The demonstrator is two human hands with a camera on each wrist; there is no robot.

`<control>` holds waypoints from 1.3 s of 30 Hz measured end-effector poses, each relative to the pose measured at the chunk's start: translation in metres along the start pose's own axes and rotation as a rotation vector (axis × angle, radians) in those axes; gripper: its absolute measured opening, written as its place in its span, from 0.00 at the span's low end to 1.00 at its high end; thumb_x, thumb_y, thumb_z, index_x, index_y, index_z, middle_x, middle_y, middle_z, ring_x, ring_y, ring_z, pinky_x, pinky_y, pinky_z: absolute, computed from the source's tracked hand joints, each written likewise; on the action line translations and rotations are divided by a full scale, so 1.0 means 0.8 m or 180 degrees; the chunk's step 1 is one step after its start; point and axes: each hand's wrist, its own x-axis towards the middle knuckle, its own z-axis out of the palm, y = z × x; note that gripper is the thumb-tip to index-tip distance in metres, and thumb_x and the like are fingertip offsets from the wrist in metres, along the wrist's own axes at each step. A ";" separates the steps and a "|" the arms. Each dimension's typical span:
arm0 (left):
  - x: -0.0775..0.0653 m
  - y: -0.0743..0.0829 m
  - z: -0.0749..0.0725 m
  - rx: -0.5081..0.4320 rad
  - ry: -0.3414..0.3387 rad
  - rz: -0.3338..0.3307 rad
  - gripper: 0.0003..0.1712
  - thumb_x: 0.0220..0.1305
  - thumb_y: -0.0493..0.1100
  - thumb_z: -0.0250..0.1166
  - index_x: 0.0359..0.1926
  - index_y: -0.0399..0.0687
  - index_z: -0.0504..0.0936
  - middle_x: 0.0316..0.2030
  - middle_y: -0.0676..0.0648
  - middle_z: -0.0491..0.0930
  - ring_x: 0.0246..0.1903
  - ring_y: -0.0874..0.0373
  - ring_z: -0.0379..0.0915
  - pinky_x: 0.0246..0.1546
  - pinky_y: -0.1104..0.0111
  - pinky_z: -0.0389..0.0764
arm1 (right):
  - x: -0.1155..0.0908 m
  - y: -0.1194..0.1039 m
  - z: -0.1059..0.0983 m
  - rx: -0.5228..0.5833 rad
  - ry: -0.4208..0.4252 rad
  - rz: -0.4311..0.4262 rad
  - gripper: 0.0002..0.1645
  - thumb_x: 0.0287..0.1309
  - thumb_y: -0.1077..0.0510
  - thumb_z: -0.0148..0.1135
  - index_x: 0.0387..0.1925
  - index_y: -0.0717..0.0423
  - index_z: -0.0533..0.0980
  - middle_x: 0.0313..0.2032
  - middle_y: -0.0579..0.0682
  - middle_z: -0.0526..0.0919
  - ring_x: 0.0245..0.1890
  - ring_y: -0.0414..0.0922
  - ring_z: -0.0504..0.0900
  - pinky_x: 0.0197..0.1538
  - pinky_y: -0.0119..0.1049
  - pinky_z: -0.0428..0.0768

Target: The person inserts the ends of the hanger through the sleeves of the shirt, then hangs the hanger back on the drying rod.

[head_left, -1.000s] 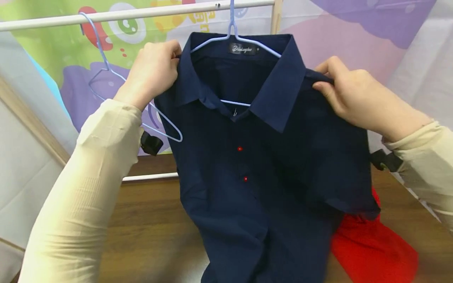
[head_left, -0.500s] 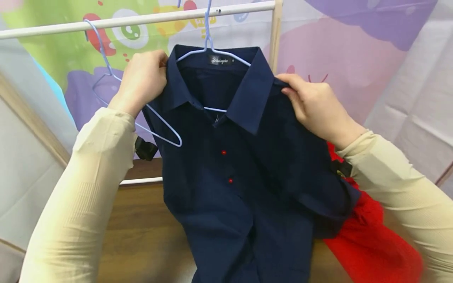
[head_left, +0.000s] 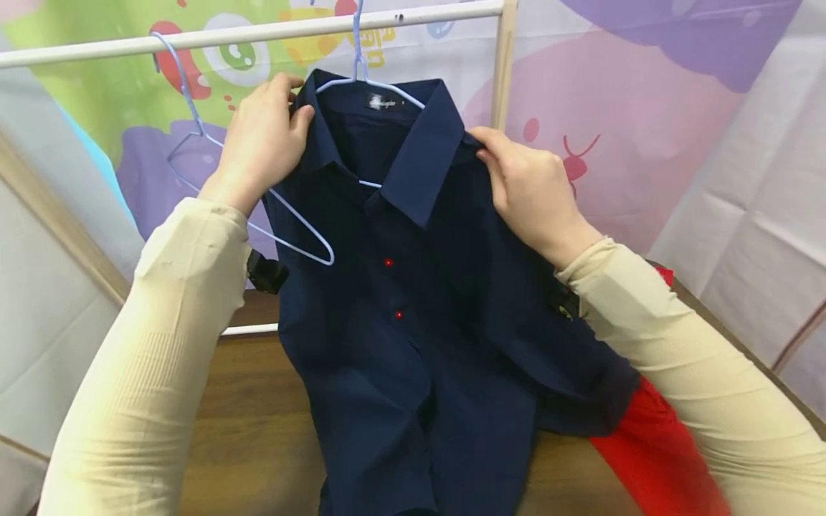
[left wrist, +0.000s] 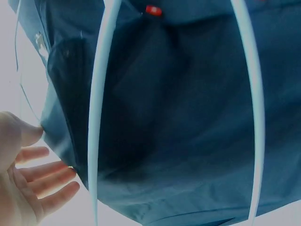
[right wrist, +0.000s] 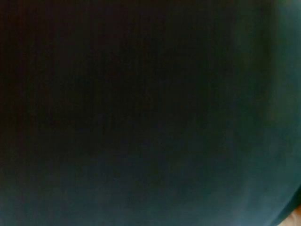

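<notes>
A navy shirt (head_left: 361, 344) with red buttons hangs on a light-blue hanger (head_left: 358, 64), which goes up past the rail. My left hand (head_left: 263, 140) is at the shirt's left shoulder by the collar. In the left wrist view, the left hand (left wrist: 33, 174) has its thumb and fingers spread apart, their tips against the cloth's edge. My right hand (head_left: 532, 190) pinches the shirt's other shoulder beside the collar. Dark cloth (right wrist: 141, 117) fills nearly all of the right wrist view.
A white rail (head_left: 252, 34) crosses the top, joined to a wooden post (head_left: 505, 68). Another blue hanger (head_left: 187, 89) hangs at left, its lower corner in front of the shirt. A red garment (head_left: 665, 459) lies on the wooden table (head_left: 252, 408) at right. A patterned curtain (head_left: 619, 86) hangs behind.
The shirt and its hanger have shifted left along the rail, with my right hand moving left while pinching the shoulder. My left thumb has come away from the fingers, loosening on the cloth.
</notes>
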 end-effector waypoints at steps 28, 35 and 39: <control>-0.009 -0.021 -0.008 0.0647 -0.0124 -0.0531 0.30 0.64 0.44 0.48 0.62 0.29 0.58 0.58 0.29 0.63 0.60 0.35 0.55 0.65 0.49 0.33 | 0.044 -0.030 0.064 -0.0072 -0.0226 -0.0198 0.17 0.66 0.57 0.45 0.50 0.60 0.72 0.43 0.56 0.82 0.35 0.51 0.83 0.34 0.43 0.80; -0.010 -0.031 -0.009 0.0700 -0.0181 -0.0502 0.29 0.61 0.42 0.49 0.59 0.27 0.60 0.56 0.28 0.63 0.58 0.33 0.55 0.60 0.46 0.52 | 0.045 -0.035 0.083 -0.0117 -0.0100 -0.0291 0.16 0.66 0.57 0.45 0.48 0.58 0.73 0.40 0.54 0.83 0.30 0.50 0.83 0.26 0.42 0.78; -0.010 -0.033 -0.007 0.0815 -0.0237 -0.0540 0.29 0.62 0.43 0.48 0.58 0.23 0.60 0.57 0.27 0.62 0.58 0.32 0.55 0.58 0.46 0.54 | 0.043 -0.040 0.093 -0.0087 -0.0106 -0.0319 0.15 0.66 0.57 0.46 0.48 0.59 0.73 0.41 0.55 0.83 0.34 0.49 0.83 0.28 0.41 0.78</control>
